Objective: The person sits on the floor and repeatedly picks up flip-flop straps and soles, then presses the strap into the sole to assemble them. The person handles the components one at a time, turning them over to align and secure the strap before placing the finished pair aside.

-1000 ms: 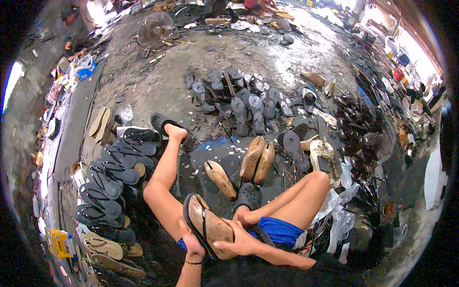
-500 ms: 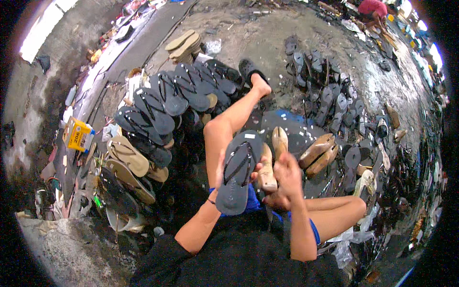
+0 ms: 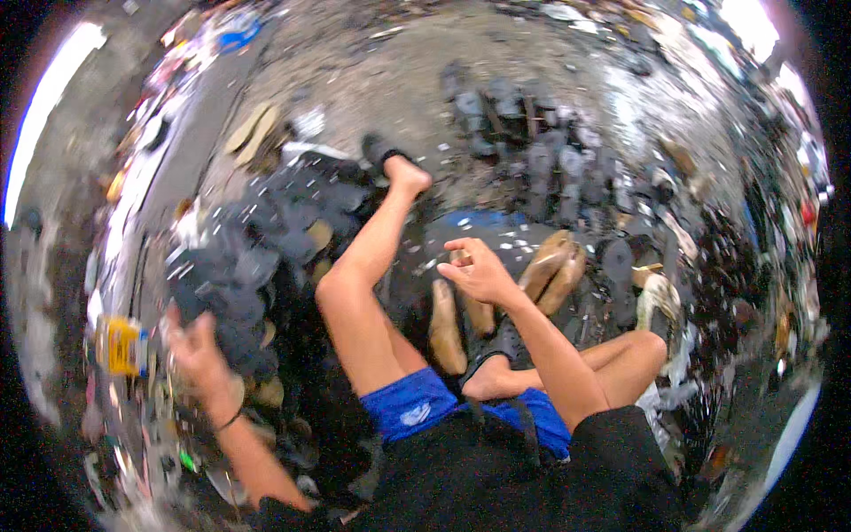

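Observation:
My left hand (image 3: 197, 355) is stretched out to the left, beside the rows of dark flip-flops (image 3: 235, 275). Its fingers are apart and blurred, and I see nothing in them. My right hand (image 3: 483, 273) hangs in front of me with thumb and fingers parted and bent, apparently empty. Below it, between my legs, stand a pale wooden shoe last (image 3: 447, 330) and a second shoe last (image 3: 480, 316). Another pair of wooden lasts (image 3: 551, 273) lies to the right of that hand.
Dark soles (image 3: 550, 160) stand in clusters ahead. Tan soles (image 3: 253, 135) are stacked at the far left. A yellow box (image 3: 122, 346) sits left of my left hand. Scraps litter the ground, and a pale shoe-shaped thing (image 3: 658, 306) lies near my right knee.
The dark flip-flop has left my left hand, which has swung far to the left. My right hand has moved up and away from the lasts. The whole view has shifted and blurred.

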The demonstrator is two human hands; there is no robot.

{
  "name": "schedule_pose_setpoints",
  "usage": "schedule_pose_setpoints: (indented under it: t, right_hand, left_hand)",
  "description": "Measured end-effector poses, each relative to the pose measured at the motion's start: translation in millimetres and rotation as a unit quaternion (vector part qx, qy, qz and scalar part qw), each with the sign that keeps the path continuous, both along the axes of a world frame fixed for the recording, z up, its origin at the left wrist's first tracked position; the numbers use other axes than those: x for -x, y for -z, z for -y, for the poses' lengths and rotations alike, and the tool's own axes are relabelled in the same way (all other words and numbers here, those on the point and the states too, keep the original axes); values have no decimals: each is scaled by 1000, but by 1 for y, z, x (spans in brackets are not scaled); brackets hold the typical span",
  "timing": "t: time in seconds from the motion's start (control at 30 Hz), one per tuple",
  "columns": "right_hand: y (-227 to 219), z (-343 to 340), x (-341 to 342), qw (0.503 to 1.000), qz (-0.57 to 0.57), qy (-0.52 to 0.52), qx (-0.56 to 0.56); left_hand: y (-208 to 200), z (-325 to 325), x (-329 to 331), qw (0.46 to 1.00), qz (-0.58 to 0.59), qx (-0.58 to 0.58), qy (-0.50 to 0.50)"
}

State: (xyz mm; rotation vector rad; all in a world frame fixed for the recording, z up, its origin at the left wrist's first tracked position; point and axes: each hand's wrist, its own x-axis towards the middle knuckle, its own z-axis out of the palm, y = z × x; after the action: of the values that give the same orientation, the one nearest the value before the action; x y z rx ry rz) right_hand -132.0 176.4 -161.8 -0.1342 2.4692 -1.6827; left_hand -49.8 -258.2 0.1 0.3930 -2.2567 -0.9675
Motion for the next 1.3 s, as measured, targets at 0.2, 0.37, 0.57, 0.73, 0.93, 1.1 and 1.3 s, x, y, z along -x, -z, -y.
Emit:
schedule_pose_setpoints:
  t: [0.2,0.37,0.57,0.73,0.93,1.1,1.3]
  right_hand:
    - [101,-94,69,943,75,221,-235]
    - [157,-128,109,848,197,233,-433]
    - [143,-151,83,858,-90,454,-221]
    - [56,-91,-62,888,53,310,337]
    - [-62,-4,-198,946,263,-17,189]
    - [-119,-17,-202,971,35,-112,209]
    - [-134,-4,-208,971,-41,-200,125]
  left_hand:
    - [-7,89,-18,974,138,124,-134]
    - [9,-13,-19,966,59,240,-68]
    - [53,-149,4,969,188,7,158]
    - [81,-232,29,846,220,-423,239]
    - [24,-217,-30,835,271,-362,312]
    - [8,-193,-96,757,285,-184,559]
    - [15,-186,-112,738,258,-215,586]
